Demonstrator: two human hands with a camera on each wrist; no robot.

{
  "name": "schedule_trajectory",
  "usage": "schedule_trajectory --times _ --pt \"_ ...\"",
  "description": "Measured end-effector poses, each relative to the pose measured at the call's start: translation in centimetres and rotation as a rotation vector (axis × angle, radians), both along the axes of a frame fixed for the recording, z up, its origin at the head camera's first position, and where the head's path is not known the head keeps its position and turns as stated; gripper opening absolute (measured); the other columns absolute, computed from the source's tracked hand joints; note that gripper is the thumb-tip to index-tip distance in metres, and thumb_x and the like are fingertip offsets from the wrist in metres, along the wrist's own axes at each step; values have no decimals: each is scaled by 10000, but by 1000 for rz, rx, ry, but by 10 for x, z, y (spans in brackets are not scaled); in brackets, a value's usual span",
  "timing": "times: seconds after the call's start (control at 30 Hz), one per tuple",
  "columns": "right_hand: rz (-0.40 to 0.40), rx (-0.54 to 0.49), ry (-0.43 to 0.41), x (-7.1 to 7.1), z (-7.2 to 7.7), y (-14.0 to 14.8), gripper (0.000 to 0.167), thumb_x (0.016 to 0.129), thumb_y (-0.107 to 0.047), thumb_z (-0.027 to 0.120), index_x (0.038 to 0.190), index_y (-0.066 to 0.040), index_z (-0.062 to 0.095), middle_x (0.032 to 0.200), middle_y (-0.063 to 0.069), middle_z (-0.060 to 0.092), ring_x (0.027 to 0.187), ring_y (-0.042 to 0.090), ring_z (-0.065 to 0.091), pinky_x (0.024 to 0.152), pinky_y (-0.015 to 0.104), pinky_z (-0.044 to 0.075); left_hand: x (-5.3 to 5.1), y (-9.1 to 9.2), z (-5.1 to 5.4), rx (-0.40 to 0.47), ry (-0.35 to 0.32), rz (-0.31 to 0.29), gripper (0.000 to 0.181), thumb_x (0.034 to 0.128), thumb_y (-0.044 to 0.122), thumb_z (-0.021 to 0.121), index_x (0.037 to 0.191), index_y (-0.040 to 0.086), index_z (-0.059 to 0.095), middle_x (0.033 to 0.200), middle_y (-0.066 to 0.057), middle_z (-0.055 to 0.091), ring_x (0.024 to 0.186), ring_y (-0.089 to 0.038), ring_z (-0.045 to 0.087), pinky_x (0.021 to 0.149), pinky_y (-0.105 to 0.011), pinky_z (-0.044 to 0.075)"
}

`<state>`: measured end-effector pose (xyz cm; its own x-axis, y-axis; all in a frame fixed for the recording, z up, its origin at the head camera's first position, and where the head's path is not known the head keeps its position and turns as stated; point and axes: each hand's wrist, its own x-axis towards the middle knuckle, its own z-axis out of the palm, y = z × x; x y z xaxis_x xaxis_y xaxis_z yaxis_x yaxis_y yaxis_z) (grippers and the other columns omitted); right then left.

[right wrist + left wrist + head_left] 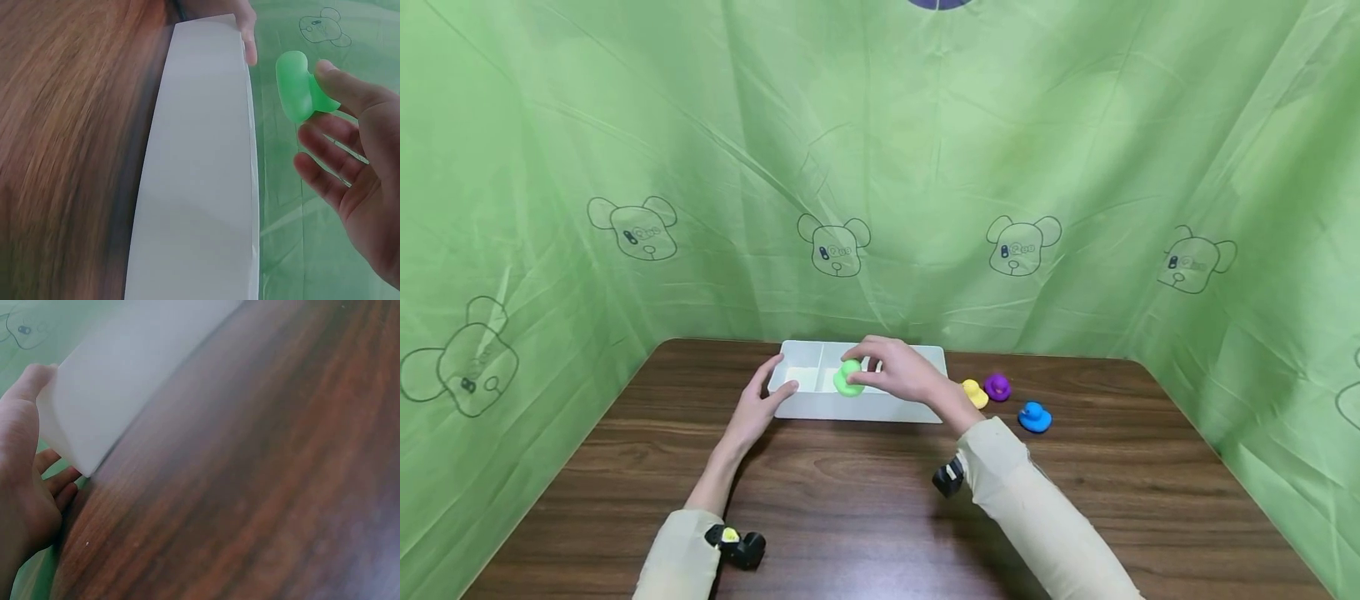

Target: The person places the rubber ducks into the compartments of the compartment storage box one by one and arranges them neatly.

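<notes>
A white divided box (857, 407) stands on the wooden table. At its left end, my left hand (756, 412) holds the corner, thumb on the front rim and fingers along the end wall. The left wrist view shows that hand (25, 462) around the box's corner (119, 381). Over the box, my right hand (898, 371) pinches a light green toy duck (848, 379) between thumb and fingers. In the right wrist view the green duck (294, 87) is above the box's rim, apart from it, with the other fingers loosely bent below.
Right of the box, a yellow duck (974, 394), a purple duck (997, 387) and a blue duck (1035, 417) sit on the table (842, 500). The right forearm passes close to the yellow one. Green cloth (925, 167) with printed bear heads hangs behind and at both sides.
</notes>
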<state>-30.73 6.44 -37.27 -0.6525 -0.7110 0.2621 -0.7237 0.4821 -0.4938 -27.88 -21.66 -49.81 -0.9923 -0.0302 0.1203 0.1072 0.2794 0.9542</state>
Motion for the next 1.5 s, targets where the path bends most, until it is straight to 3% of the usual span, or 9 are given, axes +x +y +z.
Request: schedule_trajectory --times 0.2,0.33,0.47,0.63,0.73,0.9,1.0,1.2,1.5 --pt "10 5 27 -5 -3 -16 366 915 -308 726 1226 -120 688 1042 -35 672 849 105 640 707 219 507 1 1 1 6 -17 8 733 936 477 655 1557 317 299 1639 -59 210 1247 -270 424 1000 -405 374" --pt "14 19 25 -8 -3 -28 369 922 -299 718 1243 -121 680 1076 -17 677 850 106 640 728 227 508 9 2 13 14 -38 -1 731 953 407 657 1568 256 292 1626 -95 223 1173 -271 446 918 -343 383" --pt "9 53 30 -9 0 -39 378 935 -306 701 1274 -141 668 1113 -13 668 851 99 626 755 256 507 19 3 28 12 -52 -11 723 968 363 645 1573 199 283 1640 -112 193 1232 -277 397 959 -358 363" --pt "11 109 56 -15 0 -50 394 953 -343 673 1301 -160 655 1140 -27 654 856 54 623 768 235 504 24 6 37 32 -67 -10 701 971 339 646 1565 196 302 1649 -96 182 1302 -303 366 1026 -407 342" --pt "8 106 66 -17 1 -54 389 953 -331 672 1297 -150 655 1152 -11 658 876 71 638 788 245 509 23 8 38 37 -66 -15 710 966 338 654 1565 196 301 1625 -130 219 1246 -322 415 980 -396 373" --pt "-14 105 89 -22 3 -60 377 954 -331 669 1290 -161 656 1150 -8 658 902 101 649 811 263 508 18 11 36 33 -64 -30 717 961 361 656 1566 215 299 1592 -148 272 1067 -241 502 871 -310 417" --pt "-25 102 96 -25 4 -65 375 953 -330 669 1285 -155 659 1145 -2 659 949 160 650 840 295 505 16 12 35 31 -60 -37 708 963 361 654 1562 220 305 1596 -122 283 1080 -208 526 889 -293 427" --pt "-43 116 74 -29 3 -76 393 953 -319 673 1299 -135 651 1197 12 656 1050 212 630 909 350 499 16 13 37 38 -78 -35 703 968 328 651 1565 218 298 1614 -121 258 1183 -268 515 939 -314 411" --pt "-65 157 90 -42 -16 -94 388 957 -323 664 1308 -158 643 1264 10 648 1144 198 618 973 346 491 19 10 35 37 -67 -2 706 955 333 670 1557 218 321 1599 -114 277 1138 -265 497 896 -306 407"
